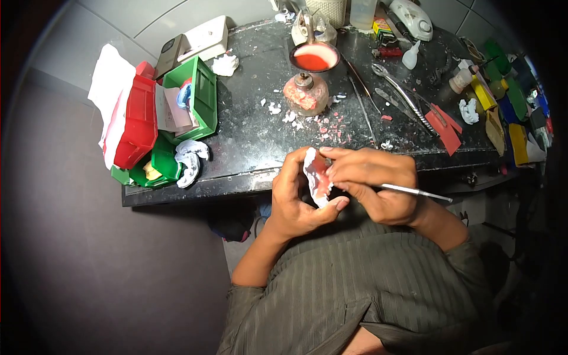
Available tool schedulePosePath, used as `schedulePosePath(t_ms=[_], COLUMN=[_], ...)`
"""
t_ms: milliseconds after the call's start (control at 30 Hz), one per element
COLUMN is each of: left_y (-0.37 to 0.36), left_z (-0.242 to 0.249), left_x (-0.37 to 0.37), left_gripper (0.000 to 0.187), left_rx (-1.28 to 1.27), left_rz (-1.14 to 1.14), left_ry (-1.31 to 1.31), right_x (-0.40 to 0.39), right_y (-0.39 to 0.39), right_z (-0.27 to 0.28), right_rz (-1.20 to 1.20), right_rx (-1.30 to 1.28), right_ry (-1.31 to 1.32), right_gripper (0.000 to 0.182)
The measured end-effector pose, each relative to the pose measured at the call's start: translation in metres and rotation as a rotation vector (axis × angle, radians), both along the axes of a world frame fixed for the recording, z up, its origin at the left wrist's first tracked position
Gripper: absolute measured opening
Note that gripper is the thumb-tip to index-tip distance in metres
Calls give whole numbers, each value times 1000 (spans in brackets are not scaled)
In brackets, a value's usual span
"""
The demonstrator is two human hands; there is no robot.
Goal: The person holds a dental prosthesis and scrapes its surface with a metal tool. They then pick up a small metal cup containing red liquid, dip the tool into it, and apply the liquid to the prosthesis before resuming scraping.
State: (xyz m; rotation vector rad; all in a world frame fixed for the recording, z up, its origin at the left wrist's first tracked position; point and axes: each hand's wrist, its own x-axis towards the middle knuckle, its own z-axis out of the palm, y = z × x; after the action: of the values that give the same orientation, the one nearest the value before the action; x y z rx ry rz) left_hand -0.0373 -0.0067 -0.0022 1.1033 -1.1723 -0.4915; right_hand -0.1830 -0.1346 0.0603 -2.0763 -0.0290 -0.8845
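Dental cast [318, 176], long axis toward bench [248, 112]

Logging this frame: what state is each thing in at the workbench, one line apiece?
White cast: held in left hand, pink material on it
Slim tool: gripped in right hand
Pan: red material inside, melted or set unclear
Glass lamp: upright, no flame discernible
Larger green bin: open, papers inside
Pink sheets: lying loose
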Motion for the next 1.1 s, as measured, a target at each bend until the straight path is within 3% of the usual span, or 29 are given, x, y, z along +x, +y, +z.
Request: schedulePosePath(t_ms=[167,500,600,667,733,800,1000,1100], left_y=[1,-1,2,0,3,3,2,1], left_z=[-2,-2,1,11,7,9,16,14], left_x=[4,2,1,-3,3,2,2,5], left_gripper=[80,80,80,80,83,86,70,59], left_rx=[24,52,81,25,32,-3,-56,-50], left_rz=[77,91,17,-60,-135,-275,-347,-350], left_ry=[-144,-94,-39,266,292,522,640,683], right_x=[-1,-1,-6,-8,-6,-10,-13,-16], right_y=[-1,-3,-14,-21,-29,-37,-43,-51], right_z=[2,-1,3,4,-2,2,-9,-12], right_rz=[29,27,72,17,21,20,-37,-91], right_rx=[7,-56,104,203,336,327,423,470], right_ry=[12,44,57,-4,-151,-208,-283,-143], right_gripper=[11,13,11,7,10,11,18,20])
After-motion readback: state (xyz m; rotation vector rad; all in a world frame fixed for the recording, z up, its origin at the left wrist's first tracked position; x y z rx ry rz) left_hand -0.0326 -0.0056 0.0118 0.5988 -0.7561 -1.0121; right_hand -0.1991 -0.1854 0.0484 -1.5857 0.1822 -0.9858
